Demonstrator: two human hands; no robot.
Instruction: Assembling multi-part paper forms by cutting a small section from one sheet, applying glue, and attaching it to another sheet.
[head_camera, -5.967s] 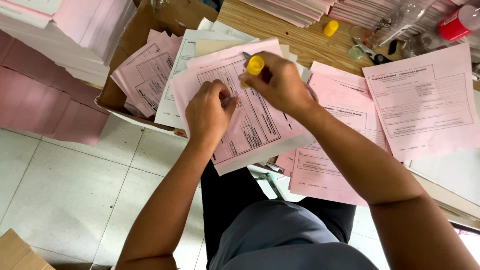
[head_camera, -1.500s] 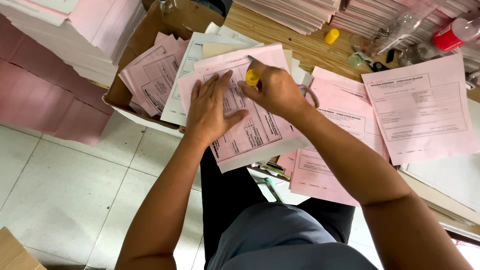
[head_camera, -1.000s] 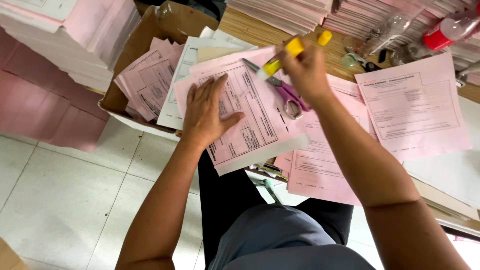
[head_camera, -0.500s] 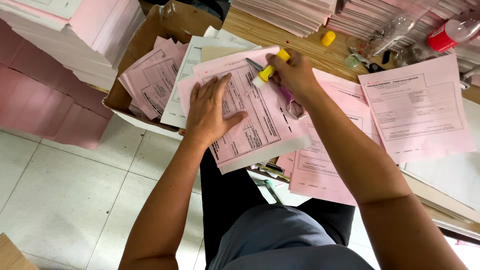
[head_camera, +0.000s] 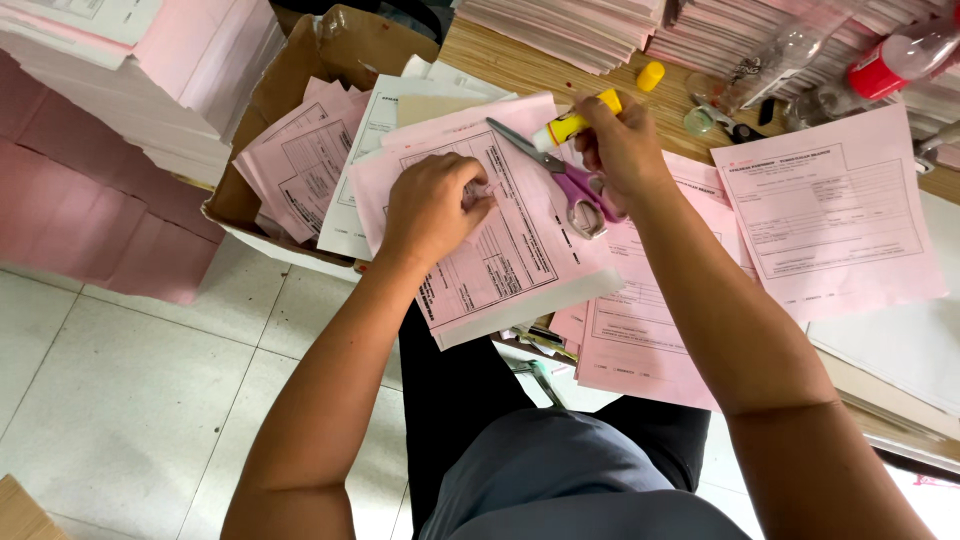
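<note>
A yellow-bodied glue stick (head_camera: 572, 122) is gripped in the right hand (head_camera: 618, 150) above the wooden desk (head_camera: 510, 68), with purple-handled metal scissors (head_camera: 560, 175) seemingly hooked under the same fingers. The left hand (head_camera: 432, 205) is curled, fingertips pinching a small pale slip against the pink printed paper form (head_camera: 500, 240) on the stack. Paper is judged thin, limp and easily creased; it is best pinned flat near an edge.
</note>
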